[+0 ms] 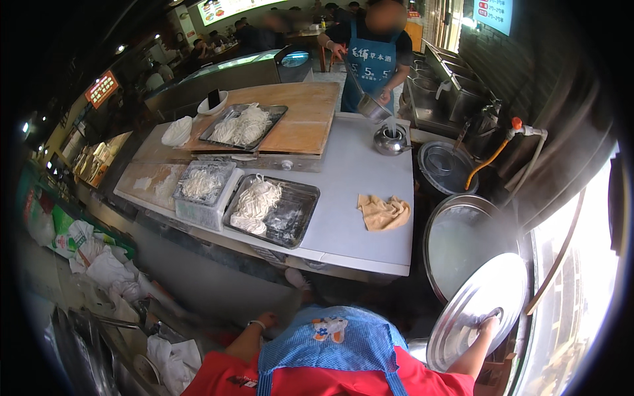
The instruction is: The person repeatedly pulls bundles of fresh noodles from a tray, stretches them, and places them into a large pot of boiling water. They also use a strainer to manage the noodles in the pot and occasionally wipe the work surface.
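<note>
My right hand (490, 323) grips the knob of a large round metal lid (478, 302). The lid stands tilted at the near side of a big steel pot (460, 247), whose cloudy liquid gives off steam. Low beside my blue checked apron (327, 341) hangs my left hand (268, 319), close to no object; its fingers are too dark to make out. Ahead, a tan cloth (385, 212) lies crumpled on the pale worktop (346, 183). To its left, fresh noodles (257, 202) fill one side of a dark metal tray (290, 222).
Across the worktop a person (374, 59) pours liquid from a metal ladle pot (372, 108) into a steel kettle (391, 139). More noodles lie on a tray (270, 129) and a floured box (200, 210). An orange-ended hose (488, 163) hangs above a covered basin (448, 166).
</note>
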A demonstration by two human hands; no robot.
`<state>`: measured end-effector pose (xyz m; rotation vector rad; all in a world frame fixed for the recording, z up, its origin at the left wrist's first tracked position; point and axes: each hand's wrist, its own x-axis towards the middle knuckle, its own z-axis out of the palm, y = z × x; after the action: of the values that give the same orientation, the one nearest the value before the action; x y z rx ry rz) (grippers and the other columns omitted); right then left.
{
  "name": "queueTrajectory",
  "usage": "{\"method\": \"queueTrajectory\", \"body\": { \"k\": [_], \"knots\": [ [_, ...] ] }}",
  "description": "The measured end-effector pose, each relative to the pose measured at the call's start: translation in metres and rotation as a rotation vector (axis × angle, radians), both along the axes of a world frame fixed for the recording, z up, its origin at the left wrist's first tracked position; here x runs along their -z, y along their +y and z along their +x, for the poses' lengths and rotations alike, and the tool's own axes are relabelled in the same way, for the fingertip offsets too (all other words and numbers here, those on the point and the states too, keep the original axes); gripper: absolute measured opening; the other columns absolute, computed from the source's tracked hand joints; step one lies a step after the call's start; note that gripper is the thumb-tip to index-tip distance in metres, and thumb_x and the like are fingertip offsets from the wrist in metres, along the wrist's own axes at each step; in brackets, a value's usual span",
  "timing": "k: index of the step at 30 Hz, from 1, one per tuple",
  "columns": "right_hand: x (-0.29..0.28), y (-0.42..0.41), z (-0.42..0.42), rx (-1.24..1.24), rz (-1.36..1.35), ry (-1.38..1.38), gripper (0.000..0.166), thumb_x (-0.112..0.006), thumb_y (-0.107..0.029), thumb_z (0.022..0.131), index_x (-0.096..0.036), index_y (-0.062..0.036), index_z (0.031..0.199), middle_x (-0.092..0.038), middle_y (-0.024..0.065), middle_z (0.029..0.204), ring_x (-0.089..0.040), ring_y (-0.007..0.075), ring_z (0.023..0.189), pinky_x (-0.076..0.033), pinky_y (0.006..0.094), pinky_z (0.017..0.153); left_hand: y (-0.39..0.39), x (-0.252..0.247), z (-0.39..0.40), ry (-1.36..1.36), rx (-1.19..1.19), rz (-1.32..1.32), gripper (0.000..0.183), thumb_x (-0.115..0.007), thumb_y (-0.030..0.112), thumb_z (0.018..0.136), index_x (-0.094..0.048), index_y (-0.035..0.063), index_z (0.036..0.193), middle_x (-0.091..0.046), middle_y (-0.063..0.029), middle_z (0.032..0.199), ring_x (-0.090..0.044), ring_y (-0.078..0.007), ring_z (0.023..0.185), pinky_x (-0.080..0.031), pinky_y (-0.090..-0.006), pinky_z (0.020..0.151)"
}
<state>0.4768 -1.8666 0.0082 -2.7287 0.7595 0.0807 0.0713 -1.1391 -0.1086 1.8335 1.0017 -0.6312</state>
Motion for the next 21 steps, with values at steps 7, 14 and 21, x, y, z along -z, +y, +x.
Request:
{"method": "queueTrajectory", "body": {
  "k": [7, 14, 21],
  "knots": [
    [0.009, -0.006, -0.004, -0.063, 0.2, -0.107, 0.037, -0.043, -0.019, 0.096, -0.064, 0.0091, 0.105, -0.067, 0.0241, 0.091, -0.067, 0.0329, 0.084, -0.051, 0.0416, 0.075, 0.001, 0.012, -0.009, -0.017, -0.033, 0.047, 0.035, -0.066, 0.026, 0.084, -0.066, 0.0056, 0.112, -0.069, -0.013, 0.102, -0.066, -0.0235, 0.091, -0.052, -0.0361, 0.08],
    [-0.026, 0.045, 0.013, -0.054, 0.053, 0.09, 0.042, -0.051, -0.025, 0.095, -0.058, 0.0098, 0.118, -0.063, 0.0285, 0.112, -0.062, 0.0365, 0.106, -0.047, 0.0392, 0.093, 0.021, 0.031, -0.032, -0.022, -0.001, 0.133, 0.034, -0.063, 0.033, 0.083, -0.069, 0.0071, 0.105, -0.069, -0.0152, 0.098, -0.066, -0.0275, 0.09, -0.051, -0.0382, 0.082],
    [-0.069, 0.067, 0.007, -0.075, 0.037, 0.1, 0.055, -0.06, -0.036, 0.09, -0.058, 0.0144, 0.112, -0.064, 0.0322, 0.101, -0.064, 0.0402, 0.098, -0.049, 0.0434, 0.088, 0.001, 0.029, -0.016, -0.047, -0.035, 0.075, 0.035, -0.061, 0.034, 0.084, -0.069, 0.0071, 0.104, -0.07, -0.0149, 0.098, -0.066, -0.0306, 0.09, -0.051, -0.0398, 0.082]
  ]
}}
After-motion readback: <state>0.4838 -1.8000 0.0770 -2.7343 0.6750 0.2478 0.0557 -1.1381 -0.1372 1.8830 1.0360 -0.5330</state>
